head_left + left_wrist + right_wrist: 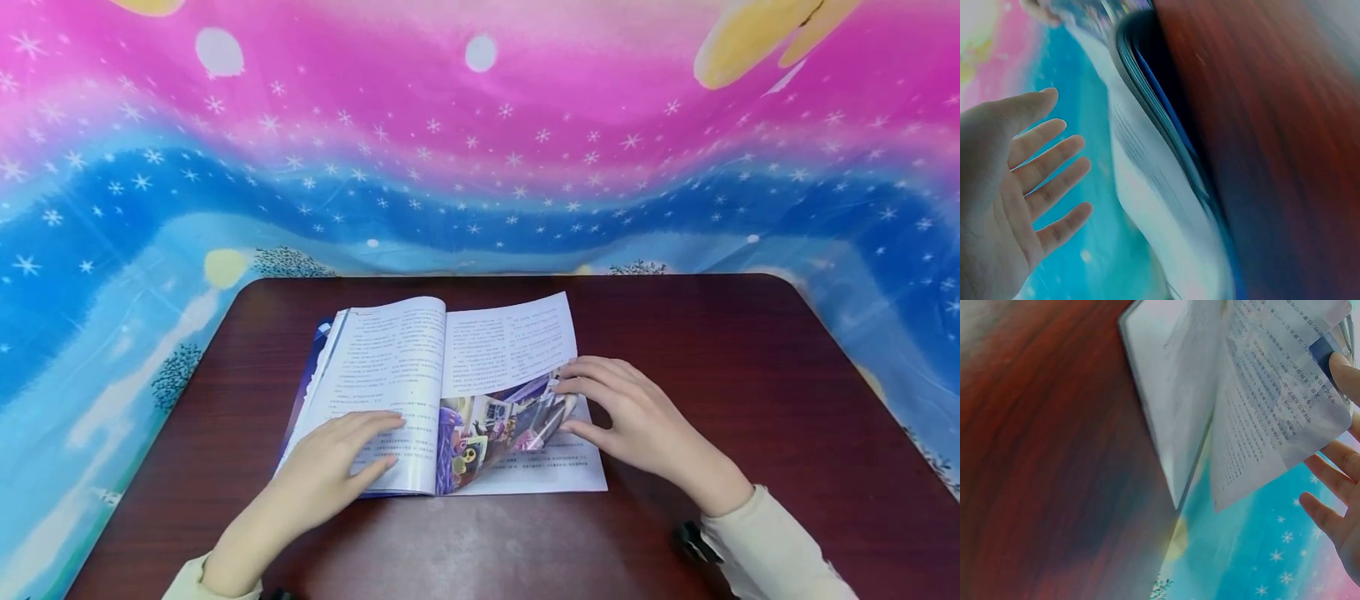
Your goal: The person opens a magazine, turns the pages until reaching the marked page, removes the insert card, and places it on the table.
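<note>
An open magazine [390, 350] lies on the table, its left-hand pages bulging up beside the spine. My right hand [637, 417] pinches the outer edge of a right-hand page [517, 333], which carries text above and a colourful picture [480, 442] below. That page is bent up, and another text page [570, 471] shows beneath its lower part. In the right wrist view, the thumb [1344, 375] presses on the raised page [1272, 400], with the other fingers behind it. My left hand [341, 454] is over the lower left page; the left wrist view shows its fingers [1054, 172] spread and relaxed, holding nothing.
The dark reddish wooden table [712, 350] extends around the magazine on all sides. Behind it hangs a pink and blue cloth [450, 167] with snowflakes, reaching down past the table's back and side edges. A blue cover edge [303, 387] peeks out at the magazine's left.
</note>
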`<move>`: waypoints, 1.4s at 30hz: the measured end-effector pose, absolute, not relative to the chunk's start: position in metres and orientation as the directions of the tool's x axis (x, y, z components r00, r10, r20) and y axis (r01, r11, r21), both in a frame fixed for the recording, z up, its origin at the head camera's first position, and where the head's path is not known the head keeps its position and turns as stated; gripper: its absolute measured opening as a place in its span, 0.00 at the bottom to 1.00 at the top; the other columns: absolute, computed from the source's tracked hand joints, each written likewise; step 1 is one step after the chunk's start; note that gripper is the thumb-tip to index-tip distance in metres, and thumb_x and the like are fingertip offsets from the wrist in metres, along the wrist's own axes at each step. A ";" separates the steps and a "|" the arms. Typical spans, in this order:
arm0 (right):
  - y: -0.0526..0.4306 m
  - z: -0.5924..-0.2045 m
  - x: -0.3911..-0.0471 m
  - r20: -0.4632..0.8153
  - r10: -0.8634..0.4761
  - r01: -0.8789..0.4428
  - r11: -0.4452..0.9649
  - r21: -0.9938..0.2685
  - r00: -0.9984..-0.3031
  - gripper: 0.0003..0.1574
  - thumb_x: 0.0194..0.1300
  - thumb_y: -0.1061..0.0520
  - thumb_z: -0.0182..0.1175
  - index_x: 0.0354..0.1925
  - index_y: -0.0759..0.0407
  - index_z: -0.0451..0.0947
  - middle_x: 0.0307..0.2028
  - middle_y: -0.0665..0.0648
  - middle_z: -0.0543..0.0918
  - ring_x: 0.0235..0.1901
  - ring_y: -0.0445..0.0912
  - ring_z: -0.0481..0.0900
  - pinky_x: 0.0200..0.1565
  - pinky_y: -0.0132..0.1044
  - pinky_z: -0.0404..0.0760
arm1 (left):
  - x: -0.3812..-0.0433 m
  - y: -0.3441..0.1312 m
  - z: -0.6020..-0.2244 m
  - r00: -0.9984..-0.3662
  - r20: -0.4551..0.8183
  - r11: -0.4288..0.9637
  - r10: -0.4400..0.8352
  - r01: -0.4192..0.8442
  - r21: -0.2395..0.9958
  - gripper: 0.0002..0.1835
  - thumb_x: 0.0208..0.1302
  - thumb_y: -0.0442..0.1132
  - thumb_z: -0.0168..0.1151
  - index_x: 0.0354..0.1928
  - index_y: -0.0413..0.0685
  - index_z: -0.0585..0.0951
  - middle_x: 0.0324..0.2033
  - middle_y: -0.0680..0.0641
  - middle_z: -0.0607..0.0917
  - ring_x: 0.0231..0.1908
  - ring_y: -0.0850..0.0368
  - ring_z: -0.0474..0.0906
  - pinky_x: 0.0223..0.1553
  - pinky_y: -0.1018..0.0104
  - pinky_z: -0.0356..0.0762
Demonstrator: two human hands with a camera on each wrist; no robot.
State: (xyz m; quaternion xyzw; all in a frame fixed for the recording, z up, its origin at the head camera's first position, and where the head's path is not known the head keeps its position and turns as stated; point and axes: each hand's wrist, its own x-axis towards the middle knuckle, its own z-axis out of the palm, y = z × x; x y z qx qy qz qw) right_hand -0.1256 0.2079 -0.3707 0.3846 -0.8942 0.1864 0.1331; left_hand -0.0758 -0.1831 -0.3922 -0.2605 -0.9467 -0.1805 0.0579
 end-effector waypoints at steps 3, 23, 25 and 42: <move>0.203 -0.367 -0.127 0.403 -0.641 -0.749 0.623 -0.224 -0.654 0.28 0.53 0.48 0.76 0.52 0.54 0.82 0.56 0.53 0.80 0.61 0.50 0.72 0.63 0.47 0.67 | -0.074 -0.167 -0.385 -0.826 0.226 0.765 0.517 0.564 0.311 0.23 0.64 0.49 0.68 0.60 0.55 0.80 0.57 0.54 0.81 0.58 0.55 0.77 0.59 0.51 0.74; 0.170 -0.343 -0.133 0.487 -0.642 -0.790 0.581 -0.196 -0.593 0.27 0.52 0.47 0.77 0.48 0.54 0.83 0.55 0.54 0.81 0.62 0.51 0.72 0.66 0.46 0.65 | -0.074 -0.089 -0.374 -0.701 0.493 0.566 0.516 0.711 0.417 0.28 0.60 0.42 0.72 0.63 0.51 0.77 0.62 0.52 0.78 0.61 0.55 0.75 0.58 0.56 0.76; 0.169 -0.342 -0.133 0.492 -0.639 -0.791 0.580 -0.196 -0.591 0.27 0.52 0.47 0.77 0.48 0.54 0.83 0.55 0.54 0.81 0.62 0.51 0.72 0.66 0.46 0.65 | -0.075 -0.085 -0.373 -0.692 0.509 0.553 0.511 0.719 0.422 0.28 0.60 0.41 0.72 0.63 0.51 0.77 0.62 0.53 0.78 0.61 0.55 0.75 0.59 0.57 0.75; 0.163 -0.337 -0.130 0.481 -0.634 -0.780 0.592 -0.203 -0.606 0.27 0.53 0.47 0.76 0.50 0.53 0.82 0.57 0.53 0.80 0.64 0.49 0.70 0.67 0.46 0.64 | -0.080 -0.077 -0.373 -0.677 0.569 0.530 0.467 0.729 0.433 0.23 0.64 0.34 0.67 0.62 0.51 0.79 0.58 0.53 0.81 0.59 0.58 0.77 0.58 0.60 0.76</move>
